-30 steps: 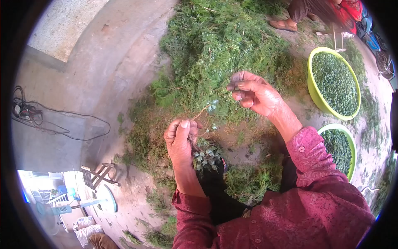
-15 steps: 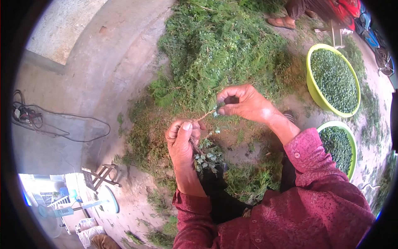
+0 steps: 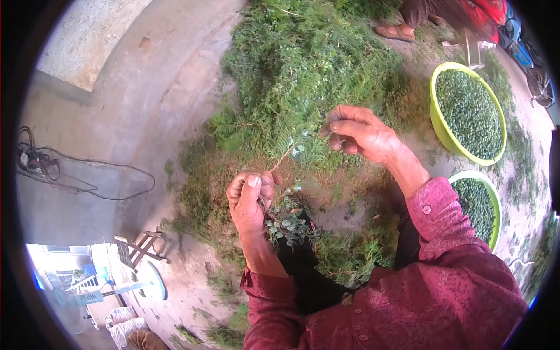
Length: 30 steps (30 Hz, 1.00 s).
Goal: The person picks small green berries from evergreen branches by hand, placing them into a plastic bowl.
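My left hand is closed round the stem of a leafy green branch. Part of the branch hangs below the fist with pale clusters on it, and a thin twig sticks up from the fingers. Up and to the right of that twig is my right hand, apart from it, fingers bent and pressed together. Whether anything small is between those fingertips is too small to tell. Beyond both hands lies a large heap of green branches.
Two green basins full of small green pieces stand at the right. A person's foot shows at the top right. Black cables lie at the left, near a small wooden stool and a fan.
My right hand has moved up and right, away from the twig it was touching. My left hand has shifted slightly left, still gripping the branch.
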Each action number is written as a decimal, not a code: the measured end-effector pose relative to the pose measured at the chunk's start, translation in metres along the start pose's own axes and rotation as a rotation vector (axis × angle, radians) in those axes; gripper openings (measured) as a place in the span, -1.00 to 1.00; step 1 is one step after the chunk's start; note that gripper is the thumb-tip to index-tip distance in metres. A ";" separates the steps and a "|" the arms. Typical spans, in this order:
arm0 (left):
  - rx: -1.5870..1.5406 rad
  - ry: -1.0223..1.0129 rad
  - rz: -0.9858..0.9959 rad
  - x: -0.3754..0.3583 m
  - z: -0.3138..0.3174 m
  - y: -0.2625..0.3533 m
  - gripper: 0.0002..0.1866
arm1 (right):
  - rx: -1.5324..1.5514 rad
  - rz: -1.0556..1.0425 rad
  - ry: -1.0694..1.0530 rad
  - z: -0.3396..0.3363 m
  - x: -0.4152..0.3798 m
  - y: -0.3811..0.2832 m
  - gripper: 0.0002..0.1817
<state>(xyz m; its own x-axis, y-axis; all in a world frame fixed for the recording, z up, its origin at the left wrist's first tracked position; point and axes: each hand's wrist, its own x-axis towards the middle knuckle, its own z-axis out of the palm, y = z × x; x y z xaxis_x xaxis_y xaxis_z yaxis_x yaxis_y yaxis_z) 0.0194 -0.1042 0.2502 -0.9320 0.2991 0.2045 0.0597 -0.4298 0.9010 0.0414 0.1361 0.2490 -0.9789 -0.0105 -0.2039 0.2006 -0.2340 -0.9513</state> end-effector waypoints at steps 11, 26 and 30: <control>-0.032 -0.079 -0.016 0.000 0.003 -0.002 -0.83 | 0.040 0.000 -0.189 0.007 0.001 0.006 -0.71; 0.136 0.021 -0.123 -0.005 0.010 -0.004 -0.86 | -0.091 0.019 0.009 0.019 0.007 0.014 -0.87; 0.215 0.009 -0.143 -0.006 0.008 -0.004 -0.85 | -0.837 -0.568 0.193 0.024 0.011 0.035 -0.86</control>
<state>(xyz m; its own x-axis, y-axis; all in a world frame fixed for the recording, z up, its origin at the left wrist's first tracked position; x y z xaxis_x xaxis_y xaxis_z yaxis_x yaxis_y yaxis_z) 0.0275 -0.0973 0.2487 -0.9397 0.3356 0.0663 0.0007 -0.1921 0.9814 0.0364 0.1049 0.2186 -0.9298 0.0635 0.3627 -0.2556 0.5975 -0.7600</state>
